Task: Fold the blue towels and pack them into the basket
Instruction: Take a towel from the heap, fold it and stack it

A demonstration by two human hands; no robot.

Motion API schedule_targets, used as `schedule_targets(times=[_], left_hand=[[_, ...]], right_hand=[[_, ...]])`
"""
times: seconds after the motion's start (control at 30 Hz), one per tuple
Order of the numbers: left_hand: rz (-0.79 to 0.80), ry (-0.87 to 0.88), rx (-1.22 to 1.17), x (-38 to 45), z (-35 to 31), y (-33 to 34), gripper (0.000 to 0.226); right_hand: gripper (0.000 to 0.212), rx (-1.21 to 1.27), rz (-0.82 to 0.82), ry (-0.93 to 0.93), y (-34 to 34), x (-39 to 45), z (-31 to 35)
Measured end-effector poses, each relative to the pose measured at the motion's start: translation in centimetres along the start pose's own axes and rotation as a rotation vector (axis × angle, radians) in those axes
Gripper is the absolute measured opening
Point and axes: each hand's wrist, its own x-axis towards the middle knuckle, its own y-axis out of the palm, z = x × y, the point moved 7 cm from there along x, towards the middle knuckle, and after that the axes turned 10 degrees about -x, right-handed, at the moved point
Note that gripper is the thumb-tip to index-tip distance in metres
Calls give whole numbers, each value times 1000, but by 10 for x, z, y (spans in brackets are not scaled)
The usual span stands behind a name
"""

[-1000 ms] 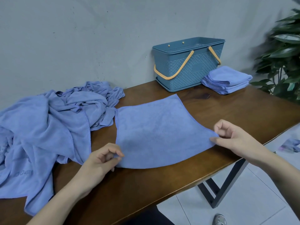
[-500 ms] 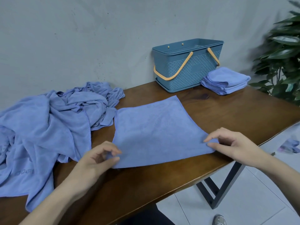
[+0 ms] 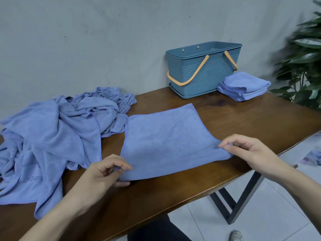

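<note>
a single blue towel [image 3: 166,140] lies spread flat on the wooden table [image 3: 243,122], near its front edge. the left hand [image 3: 102,173] grips the towel's near-left corner, fingers [image 3: 121,166] pinched on the cloth. the right hand [image 3: 250,152] pinches the near-right corner, which is raised slightly off the table. a heap of unfolded blue towels [image 3: 52,136] lies on the left part of the table, just beside the spread towel. the blue basket [image 3: 205,70] with orange handles stands at the back against the wall; its interior appears empty, though not all of it is visible. a stack of folded towels [image 3: 243,86] rests just beside the basket's right side.
</note>
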Motion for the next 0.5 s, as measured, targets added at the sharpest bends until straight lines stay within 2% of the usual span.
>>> schedule_targets(times=[0.13,0.3,0.43,0.5], left_hand=[[75,45,138,-3,-5,0,45],[118,126,238,-3,-16,2,59],[135,257,550,-1,-22,-2,72],[155,266,619,-1,-22,-1,73]], right_hand=[[31,106,-9,63,-2,1,-6],[36,77,-44,67,-3,4,-3],[35,66,-66,67,-3,5,-3],[36,13,-61,71,-2,6,-4]])
